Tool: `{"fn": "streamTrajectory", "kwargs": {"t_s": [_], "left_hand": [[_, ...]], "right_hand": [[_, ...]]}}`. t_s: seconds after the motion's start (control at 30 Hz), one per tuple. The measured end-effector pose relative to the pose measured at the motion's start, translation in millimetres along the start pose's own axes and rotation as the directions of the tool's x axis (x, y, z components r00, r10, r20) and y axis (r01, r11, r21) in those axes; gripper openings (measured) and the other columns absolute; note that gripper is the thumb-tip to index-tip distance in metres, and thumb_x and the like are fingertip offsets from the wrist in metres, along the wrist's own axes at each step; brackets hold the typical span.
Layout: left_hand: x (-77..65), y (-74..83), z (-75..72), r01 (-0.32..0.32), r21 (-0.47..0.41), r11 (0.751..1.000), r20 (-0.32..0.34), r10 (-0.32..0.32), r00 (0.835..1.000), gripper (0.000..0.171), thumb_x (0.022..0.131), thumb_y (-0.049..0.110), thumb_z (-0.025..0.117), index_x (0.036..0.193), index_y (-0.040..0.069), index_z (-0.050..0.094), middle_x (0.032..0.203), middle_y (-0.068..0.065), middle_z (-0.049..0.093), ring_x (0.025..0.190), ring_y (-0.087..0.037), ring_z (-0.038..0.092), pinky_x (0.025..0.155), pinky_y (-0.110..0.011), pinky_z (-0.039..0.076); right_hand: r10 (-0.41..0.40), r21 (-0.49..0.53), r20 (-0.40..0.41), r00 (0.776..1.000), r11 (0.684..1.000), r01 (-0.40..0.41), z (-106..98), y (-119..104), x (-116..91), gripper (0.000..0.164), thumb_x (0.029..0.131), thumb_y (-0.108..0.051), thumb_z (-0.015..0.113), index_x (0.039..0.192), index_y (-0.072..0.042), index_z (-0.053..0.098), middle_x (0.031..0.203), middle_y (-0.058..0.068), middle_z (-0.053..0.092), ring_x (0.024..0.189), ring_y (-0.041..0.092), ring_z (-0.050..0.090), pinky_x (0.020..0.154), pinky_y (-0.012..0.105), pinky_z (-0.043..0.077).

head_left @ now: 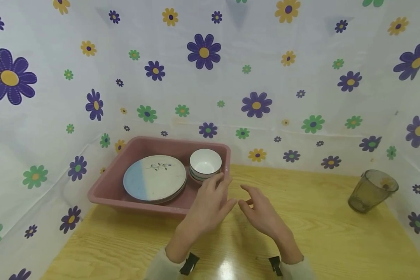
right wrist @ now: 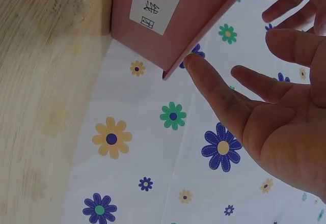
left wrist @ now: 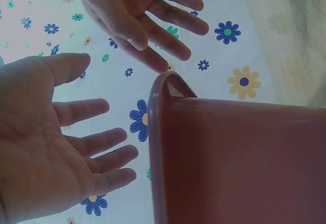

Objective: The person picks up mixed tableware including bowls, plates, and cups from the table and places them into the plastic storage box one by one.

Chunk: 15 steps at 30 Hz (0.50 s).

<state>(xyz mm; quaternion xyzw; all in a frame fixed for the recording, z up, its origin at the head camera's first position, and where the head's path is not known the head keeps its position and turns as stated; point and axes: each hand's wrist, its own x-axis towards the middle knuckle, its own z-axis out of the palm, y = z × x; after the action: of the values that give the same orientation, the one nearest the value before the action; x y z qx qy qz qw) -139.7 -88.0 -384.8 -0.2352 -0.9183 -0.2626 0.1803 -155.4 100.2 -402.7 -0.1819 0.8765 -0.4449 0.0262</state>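
A pink plastic tub (head_left: 105, 194) sits on the left of the table. In it lie a short stack of plates (head_left: 161, 179), the top one cream and blue with a leaf sprig, and a stack of white bowls (head_left: 205, 159). My left hand (head_left: 208, 204) hovers by the tub's right end, fingers extended and palm bare in the left wrist view. Apart from the tub, my right hand (head_left: 264, 214) hangs over the table with fingers slightly bent and nothing held. In the right wrist view, the right hand (right wrist: 275, 112) shows its bare palm.
On the right of the wooden table (head_left: 311, 217) stands a smoky drinking glass (head_left: 371, 192). A white flowered cloth (head_left: 318, 58) hangs behind and on both sides. The tub's end bears a white label (right wrist: 154, 5) with handwriting.
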Motion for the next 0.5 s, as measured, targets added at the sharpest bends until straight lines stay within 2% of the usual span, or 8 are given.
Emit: {"fn": "streamTrajectory", "kwargs": {"t_s": [0.17, 0.33, 0.5], "left_hand": [[-0.1, 2.2, -2.9, 0.003, -0.029, 1.0, 0.026, -0.002, 1.0, 0.049, 0.095, 0.024, 0.066, 0.138, 0.006, 0.051, 0.144, -0.022, 0.045, 0.134, -0.04, 0.042, 0.109, -0.057, 0.037], [0.0, 4.7, -5.3, -0.003, -0.06, 0.998, 0.034, 0.005, 0.999, 0.046, 0.095, 0.023, 0.066, 0.136, 0.007, 0.052, 0.144, -0.021, 0.046, 0.134, -0.038, 0.042, 0.11, -0.056, 0.037], [0.6, 7.6, -5.2, 0.016, -0.067, 0.998, 0.071, -0.011, 0.997, 0.046, 0.096, 0.025, 0.065, 0.137, 0.008, 0.053, 0.146, -0.02, 0.045, 0.136, -0.037, 0.041, 0.112, -0.055, 0.034]], "right_hand": [[0.025, -0.013, -0.007, 1.0, 1.0, -0.025, -6, 7, -2, 0.05, 0.102, -0.017, 0.053, 0.148, -0.002, 0.041, 0.146, 0.021, 0.044, 0.114, 0.036, 0.061, 0.089, 0.047, 0.055], [0.046, -0.014, -0.033, 0.998, 0.999, -0.047, -12, 17, -5, 0.05, 0.102, -0.018, 0.052, 0.148, -0.001, 0.04, 0.145, 0.023, 0.044, 0.115, 0.036, 0.06, 0.091, 0.047, 0.054], [0.074, -0.025, -0.047, 0.996, 0.997, -0.075, -20, 26, -10, 0.05, 0.103, -0.018, 0.05, 0.148, -0.001, 0.039, 0.146, 0.024, 0.042, 0.118, 0.037, 0.058, 0.093, 0.047, 0.053]]}}
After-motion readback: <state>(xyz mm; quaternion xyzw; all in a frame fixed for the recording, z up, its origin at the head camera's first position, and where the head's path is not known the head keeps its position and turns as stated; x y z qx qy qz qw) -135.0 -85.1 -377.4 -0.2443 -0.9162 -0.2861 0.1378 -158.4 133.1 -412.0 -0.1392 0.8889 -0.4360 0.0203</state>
